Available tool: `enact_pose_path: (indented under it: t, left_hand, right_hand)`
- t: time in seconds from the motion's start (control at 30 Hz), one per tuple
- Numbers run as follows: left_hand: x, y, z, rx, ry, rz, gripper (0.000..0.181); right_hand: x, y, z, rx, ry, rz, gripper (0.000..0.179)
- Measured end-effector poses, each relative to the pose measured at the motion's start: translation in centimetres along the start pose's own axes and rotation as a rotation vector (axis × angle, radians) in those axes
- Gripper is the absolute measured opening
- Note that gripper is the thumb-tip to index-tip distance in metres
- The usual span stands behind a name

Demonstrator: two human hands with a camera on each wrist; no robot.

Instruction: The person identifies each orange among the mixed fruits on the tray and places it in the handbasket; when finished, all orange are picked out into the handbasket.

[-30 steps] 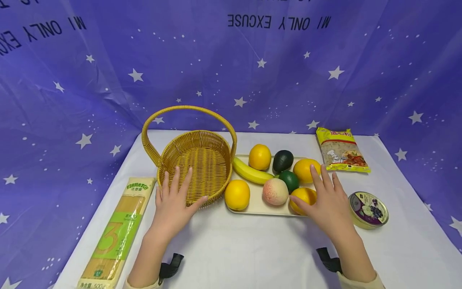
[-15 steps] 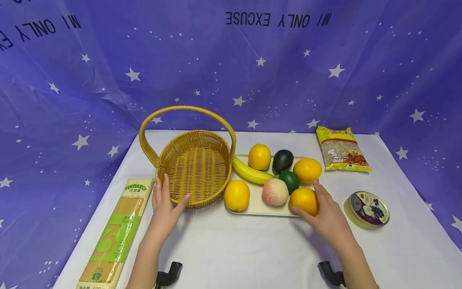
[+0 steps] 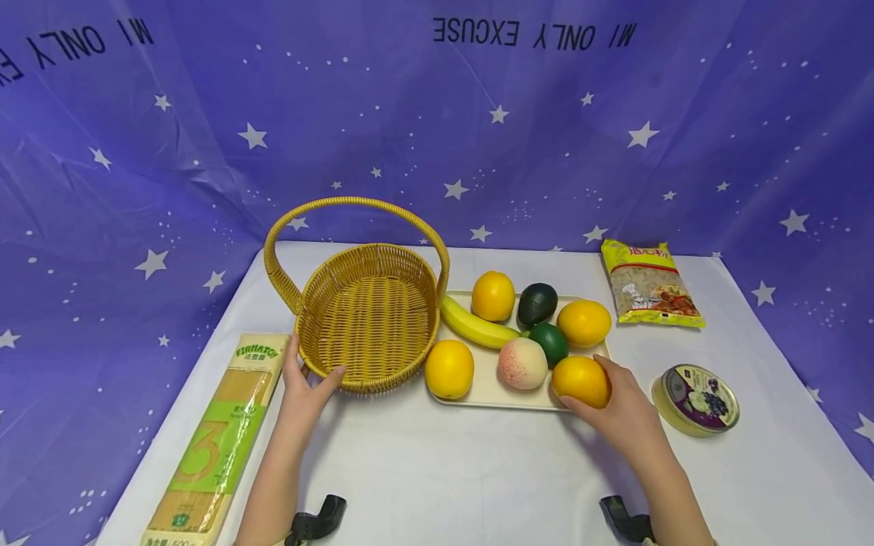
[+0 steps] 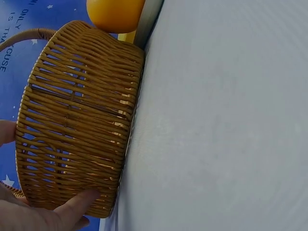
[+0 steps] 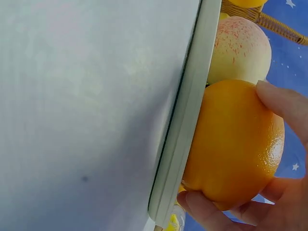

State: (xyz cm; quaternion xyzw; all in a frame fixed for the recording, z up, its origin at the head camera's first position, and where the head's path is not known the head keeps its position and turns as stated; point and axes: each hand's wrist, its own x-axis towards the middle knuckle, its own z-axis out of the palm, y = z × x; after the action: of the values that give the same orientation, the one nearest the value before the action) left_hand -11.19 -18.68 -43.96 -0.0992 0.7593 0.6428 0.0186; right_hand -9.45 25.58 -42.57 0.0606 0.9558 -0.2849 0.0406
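In the head view my right hand (image 3: 624, 413) grips an orange (image 3: 580, 381) at the near right corner of a cream tray (image 3: 485, 398). Thumb and fingers lie on opposite sides of the orange (image 5: 233, 144) in the right wrist view. A pinkish peach (image 3: 522, 364) sits just left of it. My left hand (image 3: 305, 398) holds the near left side of a wicker basket (image 3: 372, 326) with a tall handle. The left wrist view shows a finger (image 4: 79, 204) against the woven wall and the thumb near the rim. The basket holds nothing.
Also on the tray are a banana (image 3: 478, 327), two more oranges (image 3: 448, 369), a yellow-orange fruit (image 3: 584, 323) and two dark green fruits (image 3: 537, 304). A spaghetti pack (image 3: 215, 440) lies left; a yellow bag (image 3: 652, 284) and a round tin (image 3: 696, 400) stand right.
Both hands came down from above the basket and tray. The left has moved to the basket's near left side and holds it; the right has closed round the orange.
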Motion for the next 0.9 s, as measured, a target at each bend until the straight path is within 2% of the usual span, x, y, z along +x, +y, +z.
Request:
enact_pose_path:
  t: [0.2, 0.33, 0.53, 0.7, 0.9]
  left_hand:
    - [0.0, -0.1, 0.0, -0.09, -0.019, -0.004, 0.099]
    - [0.0, -0.2, -0.1, -0.106, -0.022, -0.004, 0.099]
    - [0.0, -0.3, -0.1, -0.105, -0.017, -0.007, 0.098]
    - [-0.1, -0.3, -0.1, -0.105, -0.018, 0.0, 0.096]
    - [-0.1, -0.3, 0.0, -0.107, -0.008, 0.0, 0.095]
  right_hand:
    - [0.0, 0.0, -0.3, 0.014, 0.011, 0.01, 0.104]
    - [-0.1, -0.3, -0.7, 0.034, 0.008, 0.01, 0.105]
    - [-0.4, -1.1, -1.6, 0.042, 0.054, -0.034, 0.103]
    - [-0.3, -2.8, -2.2, 0.074, 0.062, -0.08, 0.102]
    - [0.3, -5.9, -2.0, 0.144, 0.038, -0.161, 0.096]
